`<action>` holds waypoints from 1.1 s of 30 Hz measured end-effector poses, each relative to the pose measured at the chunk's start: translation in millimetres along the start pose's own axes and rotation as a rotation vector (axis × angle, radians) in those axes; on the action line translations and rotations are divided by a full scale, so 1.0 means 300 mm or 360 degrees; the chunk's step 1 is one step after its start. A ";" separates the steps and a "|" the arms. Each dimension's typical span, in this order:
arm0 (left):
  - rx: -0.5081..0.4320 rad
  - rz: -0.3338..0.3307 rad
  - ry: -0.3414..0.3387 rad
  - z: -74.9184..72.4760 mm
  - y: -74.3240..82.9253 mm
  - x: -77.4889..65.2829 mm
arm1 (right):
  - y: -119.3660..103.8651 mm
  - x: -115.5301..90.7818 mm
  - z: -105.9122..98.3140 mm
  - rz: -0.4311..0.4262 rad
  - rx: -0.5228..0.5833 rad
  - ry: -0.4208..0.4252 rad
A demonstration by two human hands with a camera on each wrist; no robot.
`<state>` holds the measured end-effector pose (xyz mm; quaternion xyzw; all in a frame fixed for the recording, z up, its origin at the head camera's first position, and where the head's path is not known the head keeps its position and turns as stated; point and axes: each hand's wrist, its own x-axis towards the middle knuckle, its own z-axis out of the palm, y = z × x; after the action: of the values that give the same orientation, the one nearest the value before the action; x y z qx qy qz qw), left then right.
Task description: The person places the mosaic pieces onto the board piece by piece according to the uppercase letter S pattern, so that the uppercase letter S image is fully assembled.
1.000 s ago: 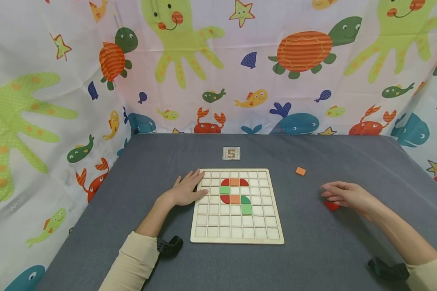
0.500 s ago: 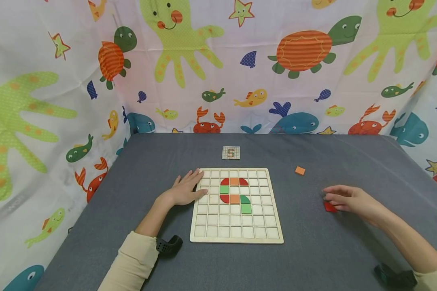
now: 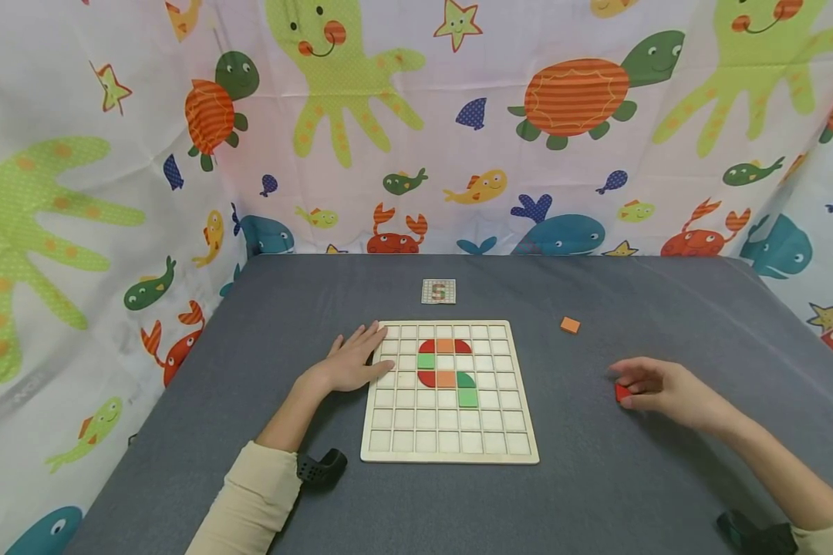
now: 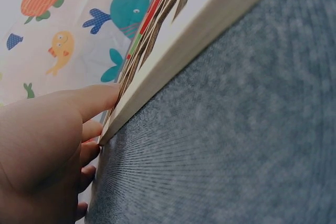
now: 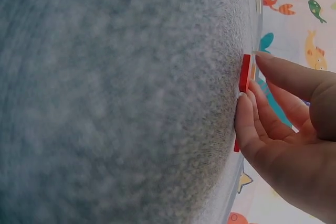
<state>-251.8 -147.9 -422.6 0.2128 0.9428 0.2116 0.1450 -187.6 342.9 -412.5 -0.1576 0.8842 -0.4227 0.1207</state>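
Note:
My left hand (image 3: pixel 347 364) lies on the upper left edge of a pale wooden grid board (image 3: pixel 451 442), its fingers spread and the thumb on the squares. In the left wrist view the thumb touches the board's rim (image 4: pixel 173 59). Set into the grid are red, orange and green tiles (image 3: pixel 445 378) in a curved pattern. To the right of the board, my right hand (image 3: pixel 669 391) is low over the table, thumb and curled fingers pinching a red tile (image 3: pixel 622 392). In the right wrist view more red (image 5: pixel 237 144) shows behind the thumb, partly hidden.
A loose orange tile (image 3: pixel 570 325) lies between the board and the right hand, farther back. Behind the board lies a small pattern card (image 3: pixel 439 291). A grey cloth (image 3: pixel 451 509) covers the table, and a curtain printed with sea animals (image 3: pixel 361 208) surrounds its back and sides.
My right hand has lowered and closed its thumb and fingers on the red tile, which earlier lay partly hidden under the fingers. The left hand has stayed on the board.

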 end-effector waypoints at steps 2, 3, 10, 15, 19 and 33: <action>0.0002 0.0002 -0.0002 -0.001 -0.001 0.000 | 0.000 0.001 0.004 -0.0032 -0.0033 0.0012; 0.0001 0.0003 -0.0002 -0.001 -0.001 -0.001 | 0.000 0.001 0.007 -0.0041 -0.0050 0.0023; -0.0009 0.0015 0.0001 -0.002 -0.001 -0.001 | -0.002 0.008 0.011 -0.0107 -0.0165 0.0054; -0.0011 0.0017 0.0010 -0.003 0.000 -0.002 | -0.007 0.017 0.014 -0.0109 -0.0238 0.0084; -0.0009 0.0013 0.0015 -0.004 0.001 -0.002 | -0.013 0.020 0.017 -0.0110 -0.0276 0.0116; -0.0014 -0.0005 0.0014 -0.001 0.005 -0.003 | 0.001 0.005 0.018 -0.0191 -0.0276 0.0169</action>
<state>-250.7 -147.3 -421.5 0.2098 0.9429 0.2164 0.1422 -187.3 338.7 -416.2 -0.1975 0.9116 -0.3589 0.0339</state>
